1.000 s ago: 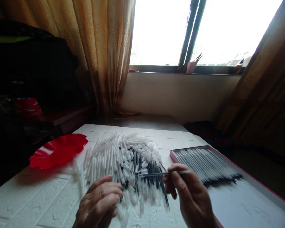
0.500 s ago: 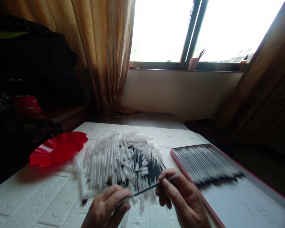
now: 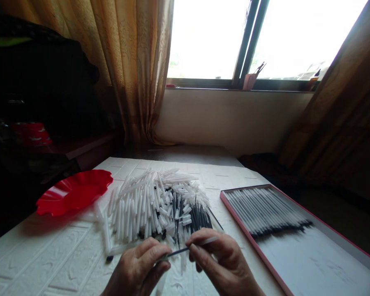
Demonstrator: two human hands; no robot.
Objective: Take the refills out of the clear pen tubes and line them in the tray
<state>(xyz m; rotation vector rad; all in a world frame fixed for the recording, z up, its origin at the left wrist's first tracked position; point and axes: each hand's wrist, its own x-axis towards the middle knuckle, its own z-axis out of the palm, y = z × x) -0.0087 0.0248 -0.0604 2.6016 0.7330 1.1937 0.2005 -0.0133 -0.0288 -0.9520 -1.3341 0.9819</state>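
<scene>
Brick-patterned table (image 3: 70,255), window (image 3: 203,41) behind. Right hand (image 3: 220,259): fingers pinch 1 slim pen refill (image 3: 178,251), just before heap of clear tubes (image 3: 132,209). Left hand (image 3: 140,265): fingers closed on small pale piece (image 3: 163,258) at refill's end.

The right hand (image 3: 220,261) pinches a thin stick (image 3: 179,252), which is dark with a pale end, and the left hand (image 3: 142,265) has its fingers closed at the other end. Beyond both hands, a pile of white tubes (image 3: 132,218) lies on the white table (image 3: 33,255). A red plate (image 3: 75,193) is at left; at right, a tray (image 3: 311,267) holds a row of pens (image 3: 262,209).
</scene>
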